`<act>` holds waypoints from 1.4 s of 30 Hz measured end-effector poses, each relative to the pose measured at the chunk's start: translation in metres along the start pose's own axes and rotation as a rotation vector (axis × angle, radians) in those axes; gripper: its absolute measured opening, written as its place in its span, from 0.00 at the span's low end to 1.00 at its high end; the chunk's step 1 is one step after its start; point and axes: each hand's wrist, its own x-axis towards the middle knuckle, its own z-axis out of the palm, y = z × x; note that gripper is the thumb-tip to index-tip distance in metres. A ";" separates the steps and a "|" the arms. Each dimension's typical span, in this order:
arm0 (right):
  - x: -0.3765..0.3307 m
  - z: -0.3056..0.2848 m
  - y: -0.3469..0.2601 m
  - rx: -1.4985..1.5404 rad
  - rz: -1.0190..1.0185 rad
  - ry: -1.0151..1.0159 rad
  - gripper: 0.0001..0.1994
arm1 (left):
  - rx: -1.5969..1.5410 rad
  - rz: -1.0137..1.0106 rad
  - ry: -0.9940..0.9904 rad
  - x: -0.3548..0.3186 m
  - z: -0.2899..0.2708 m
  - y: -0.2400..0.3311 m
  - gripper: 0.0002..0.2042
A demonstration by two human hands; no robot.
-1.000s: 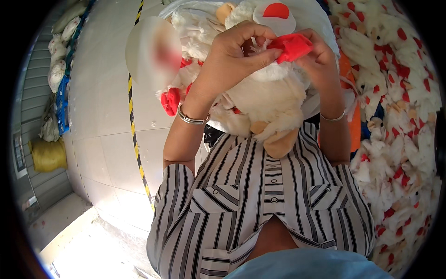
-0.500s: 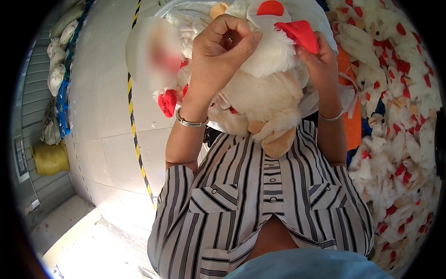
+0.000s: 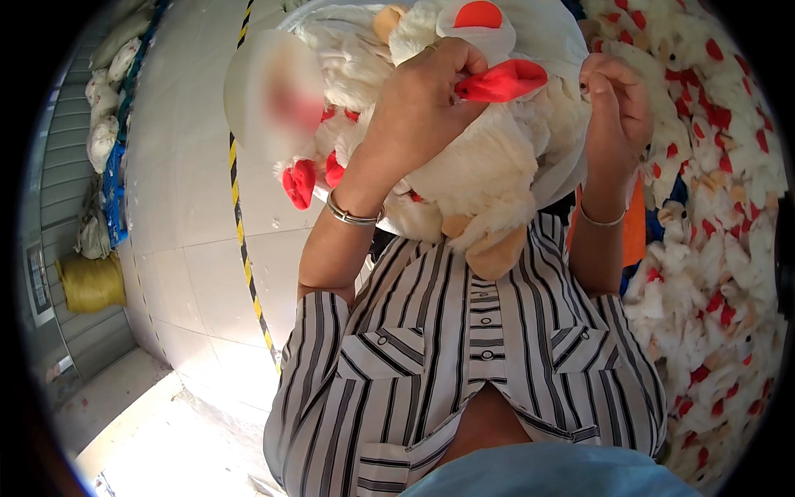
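My left hand (image 3: 426, 103) is closed on the near end of a small red fabric piece (image 3: 509, 81), which points to the right above the white fur. A tiny dark spot shows on the red piece by the fingertips. My right hand (image 3: 619, 112) is raised to the right, apart from the red piece. Its fingers are pinched together; a tiny dark speck shows at the tips, too small to name. Beneath both hands lies a heap of cream-white plush toy skins (image 3: 472, 166) with tan and red parts, some of it resting against my lap.
A white fabric oval with a red disc (image 3: 477, 14) lies beyond my left hand. Many plush pieces (image 3: 712, 248) are piled along the right, near an orange panel (image 3: 633, 228). Striped tape (image 3: 240, 215) crosses the floor at left; a yellow bundle (image 3: 91, 282) stands farther left.
My right hand has let go of the red piece and moved right. My left hand has moved right and now grips the red piece, which has shifted down and left.
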 end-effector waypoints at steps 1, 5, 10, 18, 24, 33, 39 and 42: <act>0.001 0.001 -0.007 -0.128 -0.021 -0.086 0.06 | -0.014 0.001 -0.002 0.000 0.002 0.001 0.11; 0.000 0.025 -0.016 -0.374 0.015 -0.305 0.07 | -0.037 0.018 0.031 0.001 0.008 0.003 0.11; -0.007 0.035 -0.012 -0.358 0.095 -0.344 0.08 | -0.120 0.017 0.054 -0.001 0.011 0.005 0.11; 0.015 -0.005 0.003 -0.248 0.038 0.004 0.03 | -0.043 -0.130 -0.035 -0.002 -0.001 -0.005 0.09; -0.007 0.000 -0.012 -0.135 0.346 -0.387 0.05 | 0.036 -0.086 0.122 0.001 0.013 -0.006 0.12; -0.022 0.039 0.002 0.106 0.567 -0.115 0.07 | -0.282 -0.213 0.027 -0.009 0.027 -0.001 0.13; -0.029 0.033 0.017 -0.069 0.501 -0.098 0.07 | -0.184 -0.159 0.068 -0.007 0.023 -0.004 0.07; -0.030 0.033 0.027 -0.080 0.459 -0.073 0.07 | -0.352 -0.263 0.051 -0.009 0.021 0.001 0.07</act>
